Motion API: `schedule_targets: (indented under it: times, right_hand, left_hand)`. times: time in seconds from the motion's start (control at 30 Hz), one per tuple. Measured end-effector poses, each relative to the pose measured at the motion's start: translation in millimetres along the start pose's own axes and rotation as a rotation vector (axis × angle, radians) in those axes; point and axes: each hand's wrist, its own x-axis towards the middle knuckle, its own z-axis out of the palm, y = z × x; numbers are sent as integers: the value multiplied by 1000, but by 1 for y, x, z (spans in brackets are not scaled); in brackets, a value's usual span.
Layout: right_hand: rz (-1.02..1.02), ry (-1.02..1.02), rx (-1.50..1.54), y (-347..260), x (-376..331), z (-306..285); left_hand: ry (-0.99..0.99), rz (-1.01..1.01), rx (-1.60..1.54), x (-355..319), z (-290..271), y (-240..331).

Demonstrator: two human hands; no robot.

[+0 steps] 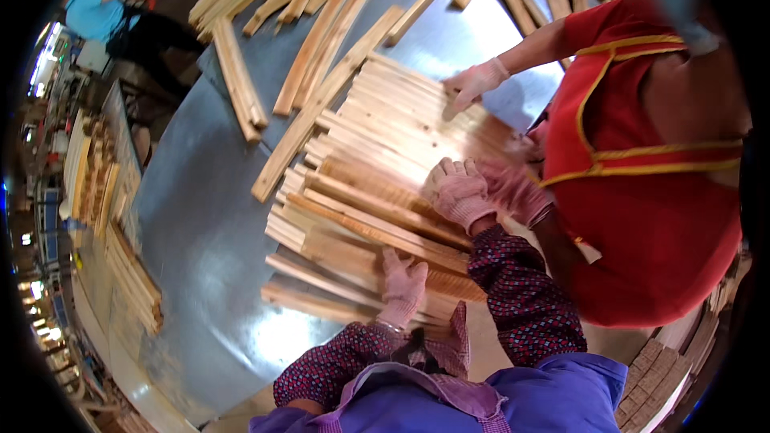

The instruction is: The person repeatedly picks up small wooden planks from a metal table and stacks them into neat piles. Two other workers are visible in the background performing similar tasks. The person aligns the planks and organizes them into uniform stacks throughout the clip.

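Pale wooden strips [377,124] lie side by side in a row on a metal table. My left hand [403,282], in a pinkish knit glove, rests on the nearer strips with its thumb apart from its fingers. My right hand [459,194], gloved alike, lies over the strips near their right ends, its fingers slightly bent and apart. Below the left hand a few loose strips [301,302] stick out unevenly to the left. The co-worker's gloved hand [475,84] touches the far part of the row. Their other gloved hand [513,188], blurred, is close beside my right hand.
A person in a red apron [642,224] stands close on the right. Loose strips [321,48] lie across the far side of the grey metal table [192,208]. Stacked wood [654,385] stands at the lower right, more strips [132,273] at left. Another person [100,16] is far left.
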Motion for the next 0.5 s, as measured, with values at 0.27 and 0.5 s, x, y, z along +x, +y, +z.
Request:
schedule_targets:
  times: [0.27, 0.5]
  right_hand:
    - [128, 67, 379, -60, -47, 18]
    - [265, 109, 944, -54, -64, 34]
  left_hand:
    - [-181, 64, -110, -47, -89, -51]
    - [-167, -313, -714, -9, -111, -37]
